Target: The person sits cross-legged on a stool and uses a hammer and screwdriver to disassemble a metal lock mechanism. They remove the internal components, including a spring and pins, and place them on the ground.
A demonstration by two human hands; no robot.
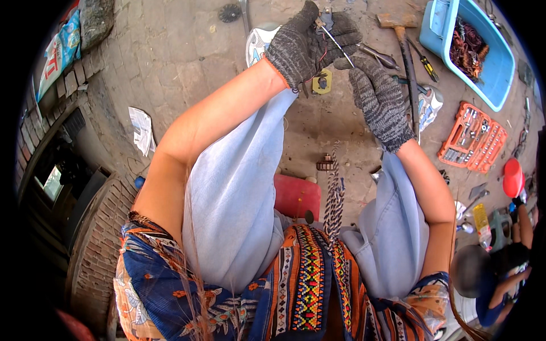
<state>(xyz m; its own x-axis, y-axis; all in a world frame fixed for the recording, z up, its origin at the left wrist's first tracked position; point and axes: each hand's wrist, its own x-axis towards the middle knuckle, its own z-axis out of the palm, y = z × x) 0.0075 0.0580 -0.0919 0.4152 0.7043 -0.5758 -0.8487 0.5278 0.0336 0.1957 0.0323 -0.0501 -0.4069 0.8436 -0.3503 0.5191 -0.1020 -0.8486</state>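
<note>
Both my hands wear dark grey knitted gloves and meet at the top middle. My left hand is closed around a small grey part with thin wires; its exact kind is hard to make out. A thin whitish rod or wire runs slantwise from my left thumb to the fingertips of my right hand, which are closed on its lower end. Just below my hands, a yellowish plate with a dark centre lies on the ground.
A long-handled hammer, pliers and a yellow-black screwdriver lie to the right. Beyond are a blue tub of scrap wire, an orange socket set and a red bowl. Another person is at lower right.
</note>
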